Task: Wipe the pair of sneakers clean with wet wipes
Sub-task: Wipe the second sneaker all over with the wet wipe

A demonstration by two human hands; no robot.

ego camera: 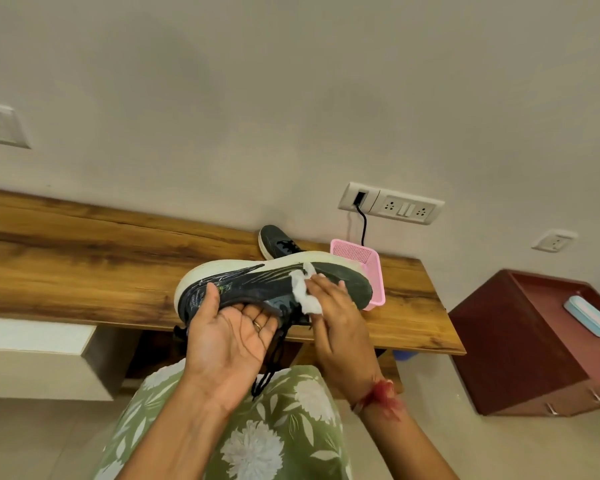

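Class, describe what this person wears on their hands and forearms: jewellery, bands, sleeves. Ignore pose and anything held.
The left hand has a thin ring on one finger. The right hand has a red thread band with frayed, tufted ends at its wrist. Both forearms are bare; no sleeves, gloves or watch show.

a room in a home, not a workplace. a wood-grain counter (84, 258) runs along a plain painted wall (291, 98). just above the counter's right end sits a domestic switch-and-socket plate (392, 203) with a black cable (363, 226) plugged in, and a single socket (555, 240) is further right. a pink plastic basket (372, 266) and a dark sneaker (278, 242) sit on the counter's right end. right of the counter stands a maroon drawer cabinet (499, 341) on a pale tiled floor (32, 445).
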